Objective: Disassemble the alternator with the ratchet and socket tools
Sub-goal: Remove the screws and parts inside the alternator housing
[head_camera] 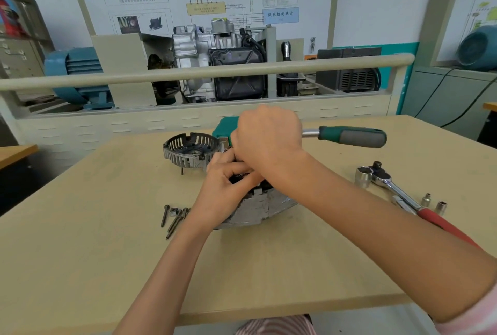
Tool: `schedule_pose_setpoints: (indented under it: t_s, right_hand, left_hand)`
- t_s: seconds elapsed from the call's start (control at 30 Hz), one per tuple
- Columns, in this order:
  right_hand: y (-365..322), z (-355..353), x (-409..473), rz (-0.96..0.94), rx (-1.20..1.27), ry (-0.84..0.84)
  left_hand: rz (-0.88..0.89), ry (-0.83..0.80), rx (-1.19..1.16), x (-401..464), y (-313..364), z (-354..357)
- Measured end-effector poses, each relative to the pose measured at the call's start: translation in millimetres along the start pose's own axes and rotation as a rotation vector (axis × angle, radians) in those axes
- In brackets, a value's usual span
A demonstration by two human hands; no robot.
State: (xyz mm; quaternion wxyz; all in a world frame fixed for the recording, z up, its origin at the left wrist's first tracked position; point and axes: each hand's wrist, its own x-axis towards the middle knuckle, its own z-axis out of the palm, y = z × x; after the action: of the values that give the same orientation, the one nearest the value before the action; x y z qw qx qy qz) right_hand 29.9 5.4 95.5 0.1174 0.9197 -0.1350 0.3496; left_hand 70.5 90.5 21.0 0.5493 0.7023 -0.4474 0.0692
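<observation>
The alternator (258, 208), a grey metal body, lies on the table (80, 254) near its middle, mostly hidden under both hands. My left hand (228, 189) grips its upper edge with curled fingers. Just above and behind it, my right hand (266, 138) curls over the head of a ratchet whose green and grey handle (352, 136) sticks out to the right. The ratchet's head and socket are hidden under that hand. The removed slotted end cover (188, 151) sits to the left of the hands.
Several long bolts (172, 217) lie left of the alternator. At the right lie a red-handled ratchet (398, 192), a large socket (363, 176) and two small sockets (433, 202). A teal object (227, 126) shows behind my right hand. A railing and engine display stand beyond the table.
</observation>
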Motion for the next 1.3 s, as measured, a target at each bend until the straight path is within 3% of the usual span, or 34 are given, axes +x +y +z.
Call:
schedule_pose_setpoints:
  t_s: [0.13, 0.3, 0.47, 0.6, 0.87, 0.97, 1.03, 1.2, 1.3]
  right_hand:
    - [10.9, 1.3, 4.8, -0.185, 0.086, 0.007]
    - [28.0, 0.3, 7.1, -0.398, 0.426, -0.084]
    - [19.6, -3.8, 4.1, -0.330, 0.246, -0.096]
    - [7.1, -0.5, 0.5, -0.053, 0.026, -0.033]
    - [24.5, -2.5, 10.2, -0.465, 0.305, -0.115]
    - [29.4, -3.8, 10.2, -0.457, 0.396, -0.115]
    - [25.0, -5.2, 8.2, -0.441, 0.315, -0.117]
    - [10.7, -2.2, 5.3, -0.149, 0.044, -0.066]
    - [11.8, -3.6, 7.3, -0.240, 0.054, -0.068]
  left_hand:
    - [-0.045, -0.067, 0.030, -0.8, 2.6, -4.7]
    - [-0.039, -0.116, 0.042, -3.0, 4.9, -7.0]
    - [-0.034, -0.076, -0.033, -1.5, 3.9, -7.7]
    - [-0.033, -0.063, -0.033, -0.3, 1.4, -4.4]
    - [-0.067, -0.116, 0.011, -3.5, 2.8, -8.1]
    - [-0.057, -0.105, -0.012, -5.2, 6.3, -7.4]
    - [-0.050, -0.074, -0.048, -4.7, 6.6, -6.3]
    - [-0.045, -0.015, -0.083, -3.7, 5.6, -1.5]
    - [-0.049, -0.024, -0.061, -4.4, 6.5, -2.6]
